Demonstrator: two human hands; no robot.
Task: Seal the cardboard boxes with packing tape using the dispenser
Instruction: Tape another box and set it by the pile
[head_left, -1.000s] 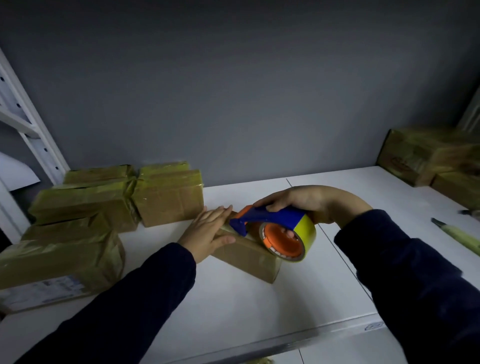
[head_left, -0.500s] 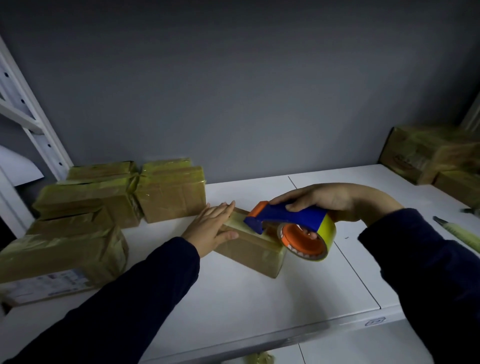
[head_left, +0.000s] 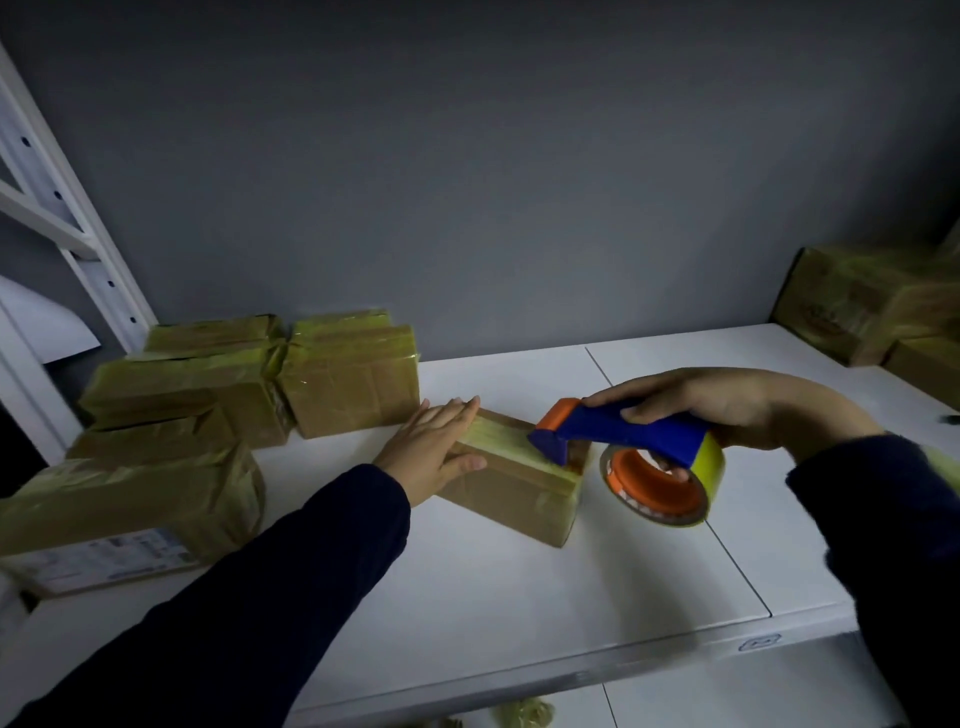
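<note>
The right-edge boxes are cut off by the frame; the label on the near-left box is too blurred to read. The left hand lies flat, fingers straight, on the left end of the cardboard box at the middle of the white surface. The right hand grips the blue dispenser, whose head touches the box top at its right end. Taped boxes stand at the left, against a grey wall.

Nothing legible right now, white shipping label on the taped box at the shelf's left front corner, print too blurred, faint brown marking on the far box at the right back corner, unreadable, small outlined symbol on the shelf's front edge, too tiny to make out
</note>
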